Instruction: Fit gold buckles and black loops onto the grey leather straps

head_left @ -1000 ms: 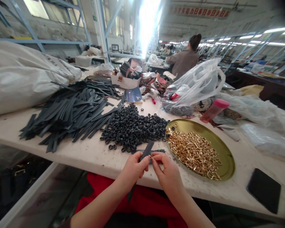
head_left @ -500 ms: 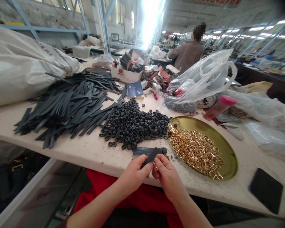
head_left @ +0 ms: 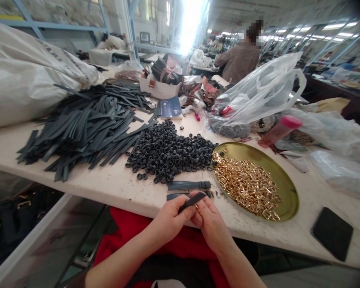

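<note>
Between thumb and fingers, my left hand (head_left: 174, 218) grips a dark strap (head_left: 192, 201) at the table's front edge. Pressed against it, my right hand (head_left: 208, 218) is closed around the strap's other end, where a small gold piece (head_left: 197, 208) shows between the fingertips; its shape is mostly hidden. Just beyond my hands lie finished-looking dark straps (head_left: 187, 185). A heap of small black loops (head_left: 168, 154) is behind them. To the right, a round gold tray (head_left: 291, 200) holds many gold buckles (head_left: 247, 184).
Long dark strips (head_left: 87, 128) are piled at left beside a large white sack (head_left: 27, 76). A clear plastic bag (head_left: 258, 96), a pink-capped container (head_left: 280, 131) and a black flat object (head_left: 333, 233) are at right. A person (head_left: 240, 60) sits further back.
The strap in my hands has tilted flatter, and my right fingers have wrapped further round its end. The view has shifted slightly, showing more of the straps beyond my hands.
</note>
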`<state>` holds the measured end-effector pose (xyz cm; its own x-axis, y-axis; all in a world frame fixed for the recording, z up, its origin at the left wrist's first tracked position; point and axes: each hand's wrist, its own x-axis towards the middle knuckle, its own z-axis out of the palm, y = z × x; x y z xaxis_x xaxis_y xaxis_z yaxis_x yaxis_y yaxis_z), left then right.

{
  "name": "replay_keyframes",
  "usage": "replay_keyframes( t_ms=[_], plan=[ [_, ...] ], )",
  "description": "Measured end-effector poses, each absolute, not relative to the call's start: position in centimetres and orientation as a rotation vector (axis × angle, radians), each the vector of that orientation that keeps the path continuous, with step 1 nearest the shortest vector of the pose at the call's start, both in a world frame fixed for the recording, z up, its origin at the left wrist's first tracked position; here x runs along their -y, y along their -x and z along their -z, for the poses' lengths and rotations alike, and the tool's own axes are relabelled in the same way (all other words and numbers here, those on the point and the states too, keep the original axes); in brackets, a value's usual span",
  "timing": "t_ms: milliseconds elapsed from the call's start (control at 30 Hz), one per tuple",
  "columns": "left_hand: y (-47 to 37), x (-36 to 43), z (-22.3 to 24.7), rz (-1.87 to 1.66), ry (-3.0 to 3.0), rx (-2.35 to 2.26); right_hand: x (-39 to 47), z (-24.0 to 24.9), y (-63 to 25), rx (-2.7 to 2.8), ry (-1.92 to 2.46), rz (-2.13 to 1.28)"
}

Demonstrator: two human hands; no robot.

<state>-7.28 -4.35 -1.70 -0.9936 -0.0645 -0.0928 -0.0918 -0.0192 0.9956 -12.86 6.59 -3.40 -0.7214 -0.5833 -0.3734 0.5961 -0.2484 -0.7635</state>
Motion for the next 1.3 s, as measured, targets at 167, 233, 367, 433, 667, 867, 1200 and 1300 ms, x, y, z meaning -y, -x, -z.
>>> replay_keyframes(
  t_ms=[167, 233, 367, 433, 667, 867, 1200, 1300],
  plan=[
    [6.9, 4.8, 1.3, -1.716, 0.076, -2.604, -6.5, 3.3, 12.7, -1.196, -0.013, 1.982],
    [6.8, 5.0, 1.3, -1.366, 0.065, -2.832, -6.4, 3.3, 12.6, -1.280, -0.001, 1.962],
    [6.5, 4.8, 1.2, -1.119, 0.034, -2.956, -6.4, 3.7, 12.7, -1.596, 0.093, 1.890],
    [6.3, 4.6, 1.2, -1.284, 0.045, -2.875, -6.5, 3.9, 12.7, -1.658, 0.092, 1.856],
    [6.7, 4.6, 1.9, -2.006, 0.300, -2.296, -6.1, 4.2, 12.3, -1.549, 0.065, 1.904],
    [6.6, 4.8, 2.0, -1.702, 0.304, -2.528, -6.4, 5.0, 12.6, -2.017, 0.443, 1.748],
    [6.6, 5.7, 1.2, -1.033, 0.181, -2.853, -7.4, 4.4, 12.9, -1.745, 0.527, 1.678],
    [6.7, 5.7, 1.6, -1.021, 0.198, -2.873, -7.4, 4.7, 12.7, -1.811, 0.532, 1.698]
  ],
)
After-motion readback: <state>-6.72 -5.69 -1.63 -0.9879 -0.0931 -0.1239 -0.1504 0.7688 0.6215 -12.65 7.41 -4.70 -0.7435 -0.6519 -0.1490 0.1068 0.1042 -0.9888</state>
